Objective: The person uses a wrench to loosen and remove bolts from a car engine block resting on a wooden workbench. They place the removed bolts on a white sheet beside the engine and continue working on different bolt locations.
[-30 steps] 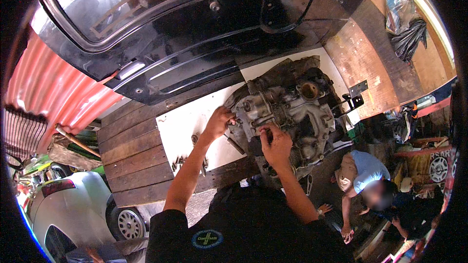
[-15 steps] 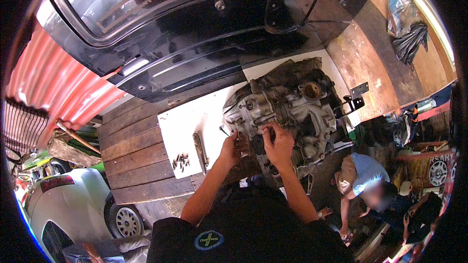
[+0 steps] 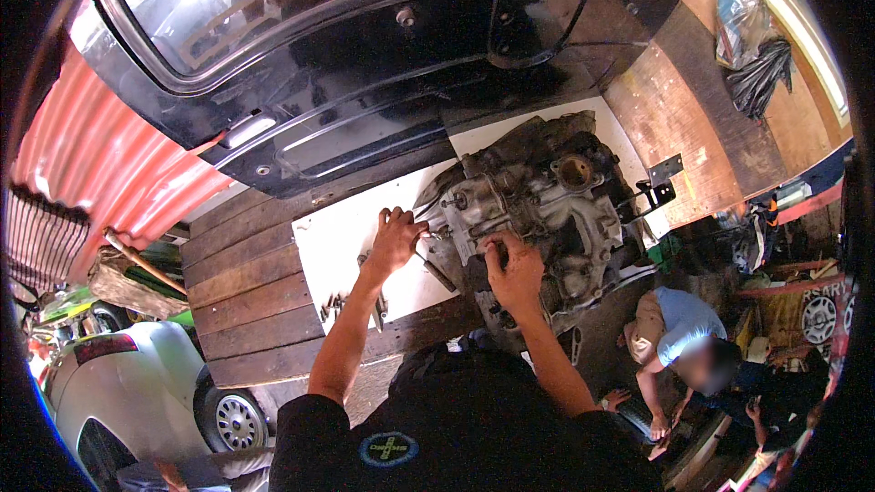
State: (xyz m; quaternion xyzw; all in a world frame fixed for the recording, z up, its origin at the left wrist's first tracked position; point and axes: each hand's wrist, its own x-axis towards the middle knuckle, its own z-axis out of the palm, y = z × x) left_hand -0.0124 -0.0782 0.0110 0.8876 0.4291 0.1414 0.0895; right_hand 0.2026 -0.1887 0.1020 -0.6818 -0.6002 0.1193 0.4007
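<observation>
A greasy metal engine lies on the bench in front of me. My right hand rests at its near left side with curled fingers; whatever they grip is hidden. My left hand is over the white board, left of the engine. Its fingers are bent and drawn together, and I cannot make out what is in them. Just right of that hand, a dark rod slants across the board. Several small bolts lie at the board's near left, beside a long tool partly covered by my left forearm.
A black vehicle panel with a window stands behind the bench. Brown planks form the bench top at left. A metal bracket sits right of the engine. A co-worker in a blue shirt crouches at lower right; a silver car stands at lower left.
My left hand has moved left from the engine's edge to over the board, uncovering the dark rod. My right hand stays at the engine. The crouching co-worker's arms have shifted.
</observation>
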